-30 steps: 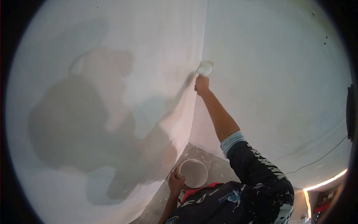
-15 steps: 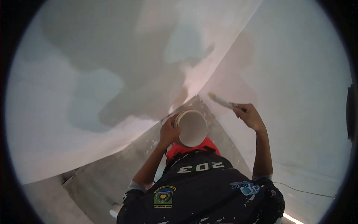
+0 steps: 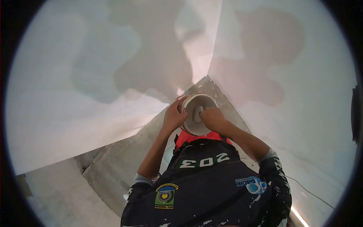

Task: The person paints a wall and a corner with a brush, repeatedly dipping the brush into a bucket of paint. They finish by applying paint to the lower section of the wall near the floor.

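Observation:
A white bucket (image 3: 207,101) is tilted with its open mouth toward me, in front of my body. My left hand (image 3: 175,116) grips its left rim, fingers outside and thumb at the edge. My right hand (image 3: 212,118) is over the bucket's right side, closed around a brush (image 3: 197,114). The brush's pale body reaches down into the bucket; its bristles are hard to make out. Inside, the bucket looks whitish, and how much it holds cannot be told.
Two pale walls (image 3: 94,125) (image 3: 314,113) meet in a corner ahead. Below lies a grey, spotted floor (image 3: 124,162). A thin cable (image 3: 310,192) runs at the lower right, and a dark object (image 3: 355,113) stands at the right edge.
My right hand has moved left and down with the brush, from beside the right wall into the bucket's mouth. The view has shifted, and the bucket appears slightly higher.

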The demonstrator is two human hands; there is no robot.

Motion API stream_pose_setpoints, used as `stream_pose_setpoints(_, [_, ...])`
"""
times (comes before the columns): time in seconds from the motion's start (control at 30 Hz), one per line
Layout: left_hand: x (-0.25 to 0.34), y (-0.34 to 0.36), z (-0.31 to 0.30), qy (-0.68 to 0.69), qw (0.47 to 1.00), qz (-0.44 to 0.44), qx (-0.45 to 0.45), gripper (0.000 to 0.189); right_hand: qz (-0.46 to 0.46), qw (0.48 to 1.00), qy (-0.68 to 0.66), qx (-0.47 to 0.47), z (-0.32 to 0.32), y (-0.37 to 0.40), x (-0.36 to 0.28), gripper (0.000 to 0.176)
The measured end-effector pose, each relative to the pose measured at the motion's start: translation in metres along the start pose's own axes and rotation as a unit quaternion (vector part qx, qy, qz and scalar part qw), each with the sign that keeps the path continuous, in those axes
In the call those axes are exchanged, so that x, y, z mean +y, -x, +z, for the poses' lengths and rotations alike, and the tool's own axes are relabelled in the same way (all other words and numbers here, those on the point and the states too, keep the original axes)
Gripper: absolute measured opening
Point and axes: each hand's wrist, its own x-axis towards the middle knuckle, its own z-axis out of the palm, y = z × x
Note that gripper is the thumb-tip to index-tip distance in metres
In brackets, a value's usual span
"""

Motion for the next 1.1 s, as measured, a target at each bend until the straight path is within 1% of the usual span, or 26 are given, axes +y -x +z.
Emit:
stream_pose_setpoints(0.07, [0.014,0.004,-0.001,0.021,1.000,-0.006,0.009,0.033,0.005,1.000,-0.013,-0.011,-0.003,-0.001,-0.003,0.014])
stream_pose_setpoints(0.13, [0.028,0.000,-0.018,0.005,1.000,-0.029,-0.008,0.033,0.013,0.999,-0.026,-0.034,-0.015,-0.008,-0.011,0.013])
stream_pose_setpoints(0.2, [0.037,0.004,-0.023,-0.010,0.998,-0.051,-0.023,0.033,0.025,0.999,-0.038,0.001,-0.023,-0.005,-0.014,0.013])
stream_pose_setpoints(0.23, [0.040,0.004,-0.025,0.008,0.998,-0.056,-0.028,0.034,0.025,0.999,-0.038,-0.004,-0.027,-0.004,-0.015,0.013])
stream_pose_setpoints(0.3, [0.048,0.003,-0.030,0.032,0.997,-0.058,-0.027,0.034,0.063,0.996,-0.058,-0.022,-0.036,-0.006,-0.018,0.013])
stream_pose_setpoints(0.33, [0.049,0.009,-0.026,0.040,0.999,-0.033,-0.008,0.035,0.061,0.996,-0.054,-0.018,-0.032,-0.002,-0.019,0.013])
stream_pose_setpoints(0.37, [0.052,0.011,-0.030,0.050,0.999,-0.012,0.010,0.035,0.056,0.996,-0.050,-0.037,-0.032,-0.003,-0.020,0.013])
stream_pose_setpoints(0.4, [0.054,0.013,-0.034,0.053,0.998,-0.011,0.012,0.035,0.051,0.996,-0.047,-0.055,-0.033,-0.003,-0.022,0.013])
stream_pose_setpoints(0.5, [0.054,0.015,-0.029,0.040,0.999,-0.020,0.003,0.037,0.069,0.996,-0.041,-0.038,-0.020,0.001,-0.014,0.016])
stream_pose_setpoints(0.53, [0.053,0.013,-0.029,0.051,0.998,-0.020,0.004,0.038,0.068,0.996,-0.039,-0.037,-0.025,0.004,-0.011,0.016])
stream_pose_setpoints(0.6, [0.062,0.018,-0.030,0.060,0.998,-0.016,0.008,0.039,0.068,0.996,-0.054,-0.021,-0.044,0.020,-0.008,0.024])
stream_pose_setpoints(0.63, [0.074,0.022,-0.035,0.057,0.998,-0.035,0.009,0.032,0.067,0.996,-0.051,-0.019,-0.061,0.031,-0.009,0.024])
stream_pose_setpoints(0.67, [0.079,0.023,-0.034,0.054,0.997,-0.055,0.008,0.026,0.095,0.992,-0.083,-0.018,-0.078,0.041,-0.006,0.027])
stream_pose_setpoints(0.7, [0.075,0.022,-0.030,0.057,0.997,-0.052,0.009,0.026,0.124,0.986,-0.114,-0.018,-0.094,0.050,-0.005,0.030])
stream_pose_setpoints(0.73, [0.065,0.019,-0.023,0.079,0.995,-0.049,0.029,0.024,0.125,0.986,-0.111,-0.017,-0.101,0.058,0.000,0.030])
stream_pose_setpoints(0.77, [0.058,0.017,-0.016,0.101,0.993,-0.045,0.048,0.023,0.126,0.982,-0.135,0.029,-0.106,0.069,0.005,0.032])
stream_pose_setpoints(0.8, [0.045,0.014,-0.011,0.104,0.993,-0.039,0.048,0.023,0.127,0.976,-0.158,0.075,-0.107,0.075,0.009,0.035])
stream_pose_setpoints(0.83, [0.042,0.014,-0.007,0.104,0.991,-0.052,0.066,0.023,0.129,0.976,-0.156,0.081,-0.110,0.082,0.014,0.035])
stream_pose_setpoints(0.87, [0.038,0.014,-0.002,0.105,0.989,-0.064,0.084,0.023,0.144,0.963,-0.218,0.070,-0.110,0.090,0.018,0.034])
stream_pose_setpoints(0.9, [0.030,0.012,0.002,0.107,0.989,-0.059,0.084,0.023,0.158,0.945,-0.279,0.058,-0.107,0.094,0.024,0.034])
stream_pose_setpoints(0.93, [0.028,0.013,0.001,0.089,0.991,-0.073,0.073,0.025,0.160,0.946,-0.275,0.061,-0.098,0.097,0.029,0.034])
stream_pose_setpoints(0.97, [0.027,0.012,-0.001,0.072,0.992,-0.087,0.062,0.028,0.163,0.937,-0.305,0.056,-0.085,0.095,0.035,0.035])
stream_pose_setpoints(1.0, [0.027,0.012,-0.001,0.075,0.992,-0.084,0.061,0.028,0.167,0.926,-0.335,0.050,-0.072,0.096,0.040,0.037])
stream_pose_setpoints(1.03, [0.027,0.013,0.001,0.102,0.990,-0.079,0.061,0.028,0.169,0.926,-0.332,0.054,-0.062,0.099,0.043,0.037])
stream_pose_setpoints(1.1, [0.021,0.013,0.004,0.131,0.987,-0.067,0.061,0.028,0.191,0.868,-0.458,0.026,-0.046,0.104,0.045,0.033])
